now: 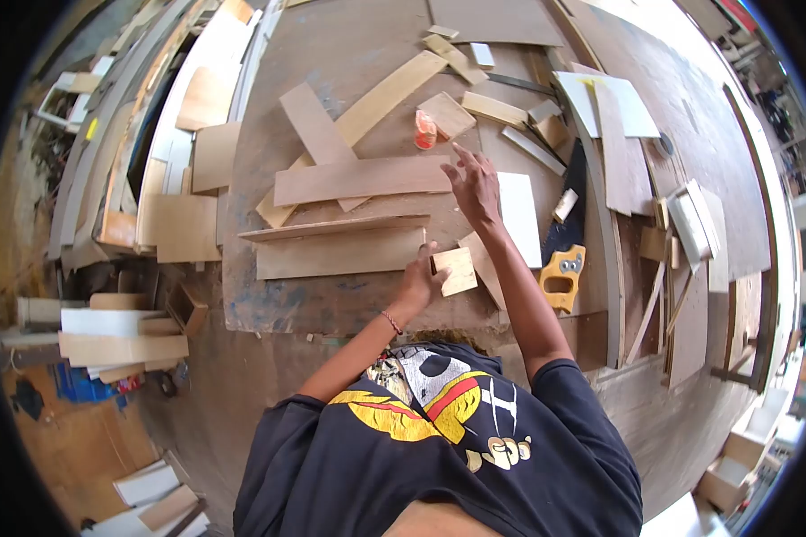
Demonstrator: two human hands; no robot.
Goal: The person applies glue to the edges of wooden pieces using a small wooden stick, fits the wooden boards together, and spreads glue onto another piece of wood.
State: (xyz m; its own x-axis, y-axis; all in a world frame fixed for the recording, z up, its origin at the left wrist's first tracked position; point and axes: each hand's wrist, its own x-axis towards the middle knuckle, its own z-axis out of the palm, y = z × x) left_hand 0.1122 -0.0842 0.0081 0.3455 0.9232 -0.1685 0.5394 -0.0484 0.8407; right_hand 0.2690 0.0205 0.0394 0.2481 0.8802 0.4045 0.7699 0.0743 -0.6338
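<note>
My left hand (pixel 418 279) is closed around a small square wooden block (pixel 456 271), close to the right end of two long boards. One of these boards (pixel 340 252) lies flat, and a thin strip (pixel 336 228) runs along its far edge. My right hand (pixel 475 185) is raised over the bench with its fingers apart and nothing visible in them. Just beyond its fingertips are a small orange-red and white container (pixel 425 131) and a square piece of wood (pixel 446 115). A wider plank (pixel 360 182) lies left of my right hand.
A handsaw with a yellow handle (pixel 561 279) lies right of my right arm, beside a white panel (pixel 519 217). Crossed planks (pixel 318 125) and several offcuts (pixel 495 109) cover the far part of the workbench (pixel 269 300). Stacked boards (pixel 181 228) stand at left.
</note>
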